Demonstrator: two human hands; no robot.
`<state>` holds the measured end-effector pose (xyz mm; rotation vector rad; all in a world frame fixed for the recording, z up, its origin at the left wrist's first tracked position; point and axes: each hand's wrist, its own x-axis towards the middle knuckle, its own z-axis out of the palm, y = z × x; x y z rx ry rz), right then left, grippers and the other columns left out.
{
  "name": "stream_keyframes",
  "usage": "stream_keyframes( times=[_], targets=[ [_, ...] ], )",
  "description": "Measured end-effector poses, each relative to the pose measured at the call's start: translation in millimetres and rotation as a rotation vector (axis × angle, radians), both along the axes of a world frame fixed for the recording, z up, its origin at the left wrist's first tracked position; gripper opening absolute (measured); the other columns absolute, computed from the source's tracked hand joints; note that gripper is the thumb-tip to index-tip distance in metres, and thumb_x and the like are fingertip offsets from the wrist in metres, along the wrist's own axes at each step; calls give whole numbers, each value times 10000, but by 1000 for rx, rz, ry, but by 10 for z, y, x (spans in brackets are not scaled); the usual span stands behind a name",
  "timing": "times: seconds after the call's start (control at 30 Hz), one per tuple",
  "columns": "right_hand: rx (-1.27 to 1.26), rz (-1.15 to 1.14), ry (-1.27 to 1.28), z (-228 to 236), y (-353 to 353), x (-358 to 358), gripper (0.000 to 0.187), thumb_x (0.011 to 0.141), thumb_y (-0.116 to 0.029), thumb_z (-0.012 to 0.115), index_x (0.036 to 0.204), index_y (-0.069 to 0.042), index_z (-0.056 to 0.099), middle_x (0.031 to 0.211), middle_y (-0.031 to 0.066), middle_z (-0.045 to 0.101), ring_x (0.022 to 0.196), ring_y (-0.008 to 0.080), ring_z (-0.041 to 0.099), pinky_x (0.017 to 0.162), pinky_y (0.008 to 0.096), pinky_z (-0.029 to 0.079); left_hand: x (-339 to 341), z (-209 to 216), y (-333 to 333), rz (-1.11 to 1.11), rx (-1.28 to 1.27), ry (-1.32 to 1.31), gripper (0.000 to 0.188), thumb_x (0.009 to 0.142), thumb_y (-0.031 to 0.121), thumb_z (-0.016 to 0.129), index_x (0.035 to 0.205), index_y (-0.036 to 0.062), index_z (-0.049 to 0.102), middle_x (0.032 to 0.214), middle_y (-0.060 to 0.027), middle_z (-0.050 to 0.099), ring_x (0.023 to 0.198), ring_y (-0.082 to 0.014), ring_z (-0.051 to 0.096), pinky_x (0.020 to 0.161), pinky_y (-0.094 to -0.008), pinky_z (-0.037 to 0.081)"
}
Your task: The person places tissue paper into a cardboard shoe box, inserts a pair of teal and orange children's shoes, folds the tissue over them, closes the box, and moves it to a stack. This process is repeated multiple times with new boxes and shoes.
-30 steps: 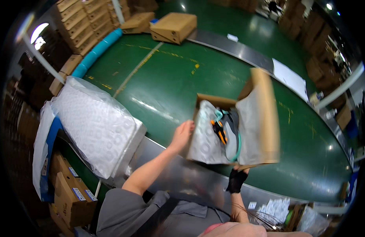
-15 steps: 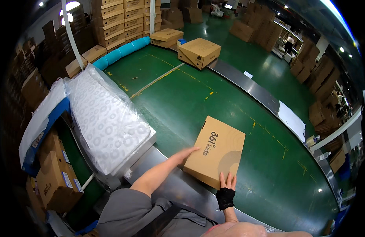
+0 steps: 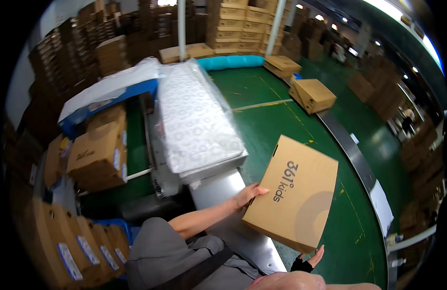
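Observation:
A brown cardboard shoebox (image 3: 301,193) with dark print on its lid is in front of me, tilted, over the green belt. My left hand (image 3: 250,195) grips its left edge, thumb on the lid and the other fingers partly hidden along the side. My right hand (image 3: 314,258), in a black lace wrist cover, is at the box's near right corner. Its fingers are stretched out and apart; the box hides part of the hand, and whether it bears any weight cannot be made out.
A plastic-wrapped stack of patterned white paper (image 3: 199,121) lies on the metal ledge (image 3: 218,191). Cartons (image 3: 98,154) and a row of labelled boxes (image 3: 83,241) stand at left. Another shoebox (image 3: 313,94) sits on the far rail, near a turquoise roll (image 3: 230,63).
My view has swung left, bringing the row of labelled boxes in. The shoebox looks raised and more tilted. My right hand has slid from its lid to the near corner.

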<state>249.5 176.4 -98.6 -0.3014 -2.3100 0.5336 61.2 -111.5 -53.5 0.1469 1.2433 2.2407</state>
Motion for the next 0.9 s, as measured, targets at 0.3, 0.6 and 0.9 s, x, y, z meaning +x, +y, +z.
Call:
stream_keyframes(
  times=[0.3,0.6,0.9],
  targets=[
    [-232,325,-520,-1151,-44,100,662,686,-134,648,1274,-46,355,1295,221,337,1150,378,393,963,424,326,1405,1531,-802,622,-10,139,390,849,372,448,1045,41,509,940,-67,558,851,-150,546,713,-284,467],
    [60,429,-470,-1300,-348,260,518,762,-229,605,1205,-22,436,1187,173,471,1052,329,453,919,434,326,3082,2654,-1889,1317,-261,497,370,862,362,437,1056,67,546,967,-63,593,854,-171,578,709,-307,492],
    [61,392,-481,-1185,-314,303,471,816,-235,573,1210,-8,450,1189,175,488,1086,330,459,923,414,348,4380,3368,-1971,2021,-443,187,664,729,551,466,1229,116,432,1205,-94,452,1163,-296,389,859,-601,316]
  ],
)
